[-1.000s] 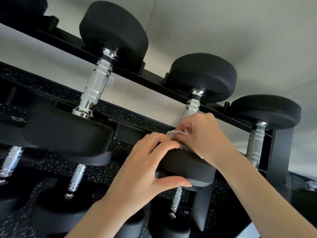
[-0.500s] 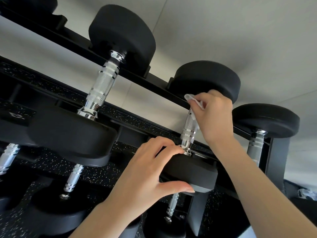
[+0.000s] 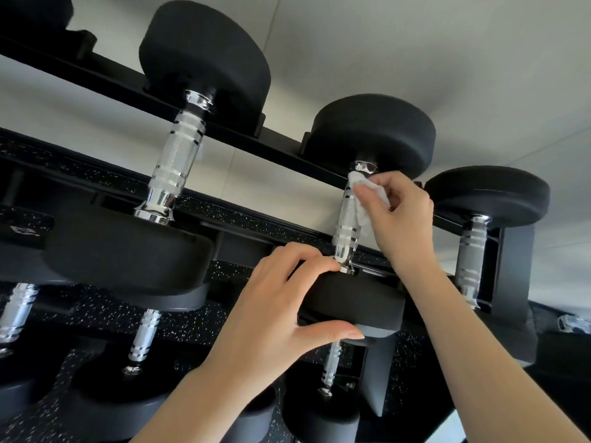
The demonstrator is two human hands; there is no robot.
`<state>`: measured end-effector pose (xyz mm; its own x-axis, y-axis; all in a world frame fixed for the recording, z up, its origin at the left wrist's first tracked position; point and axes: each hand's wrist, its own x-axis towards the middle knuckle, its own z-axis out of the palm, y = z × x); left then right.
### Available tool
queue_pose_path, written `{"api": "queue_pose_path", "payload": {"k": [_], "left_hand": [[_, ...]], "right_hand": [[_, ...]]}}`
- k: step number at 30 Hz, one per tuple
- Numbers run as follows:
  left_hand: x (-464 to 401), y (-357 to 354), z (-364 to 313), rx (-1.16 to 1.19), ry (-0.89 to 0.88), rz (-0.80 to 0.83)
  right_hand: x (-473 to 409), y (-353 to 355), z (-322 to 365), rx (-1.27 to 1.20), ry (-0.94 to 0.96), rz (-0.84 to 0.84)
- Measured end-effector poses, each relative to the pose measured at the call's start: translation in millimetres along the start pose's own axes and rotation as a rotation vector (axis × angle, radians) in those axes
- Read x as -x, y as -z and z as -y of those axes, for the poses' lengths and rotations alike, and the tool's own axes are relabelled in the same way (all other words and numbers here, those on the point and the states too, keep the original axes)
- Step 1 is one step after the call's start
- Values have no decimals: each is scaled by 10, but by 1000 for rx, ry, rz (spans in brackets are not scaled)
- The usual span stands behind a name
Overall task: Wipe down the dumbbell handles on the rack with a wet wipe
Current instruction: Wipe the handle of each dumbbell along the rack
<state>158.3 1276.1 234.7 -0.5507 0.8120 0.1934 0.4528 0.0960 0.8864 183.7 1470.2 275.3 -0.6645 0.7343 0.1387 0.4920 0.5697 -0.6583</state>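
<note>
The right hand (image 3: 404, 215) pinches a white wet wipe (image 3: 364, 199) between thumb and curled fingers and presses it against the upper end of a chrome handle (image 3: 347, 225), just below the shiny collar under the far weight. That handle belongs to the middle dumbbell (image 3: 371, 135) of three on the top tier of a black rack (image 3: 224, 123); it runs from about 12 o'clock down to 6 o'clock, tilted slightly. The wipe covers the right side of the handle and hangs down a little toward 5 o'clock.

The left hand (image 3: 278, 311) grips the near weight (image 3: 355, 308) of the same dumbbell: fingers curl over its top edge, with the fingertips close to the base of the handle, and the thumb wraps underneath.

At 9 o'clock from the middle dumbbell sits a larger dumbbell (image 3: 204, 55) with its own bare chrome handle. At 3 o'clock sits a smaller dumbbell (image 3: 486, 193), next to the rack's upright post. Below, on a lower tier, more dumbbells show only short stretches of chrome handle. Behind the rack are a pale wall (image 3: 415, 43) and a dark speckled floor (image 3: 105, 311).
</note>
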Motion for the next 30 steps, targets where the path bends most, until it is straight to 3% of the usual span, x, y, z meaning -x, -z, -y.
{"api": "queue_pose_path", "payload": {"k": [7, 9, 14, 20, 23, 30], "left_hand": [[-48, 50, -12, -34, -34, 47], [-74, 90, -26, -59, -44, 79], [-179, 103, -166, -206, -115, 147], [-390, -317, -629, -385, -282, 168], [-483, -648, -827, -443, -314, 158], [-513, -1462, -1016, -423, -225, 224]], "right_hand": [[326, 209, -52, 15, -166, 358], [399, 324, -65, -20, -192, 295], [618, 813, -196, -297, -326, -85], [857, 1453, -575, -385, -386, -360], [766, 1676, -839, -343, -367, -367], [119, 1714, -1436, -178, -208, -194]]}}
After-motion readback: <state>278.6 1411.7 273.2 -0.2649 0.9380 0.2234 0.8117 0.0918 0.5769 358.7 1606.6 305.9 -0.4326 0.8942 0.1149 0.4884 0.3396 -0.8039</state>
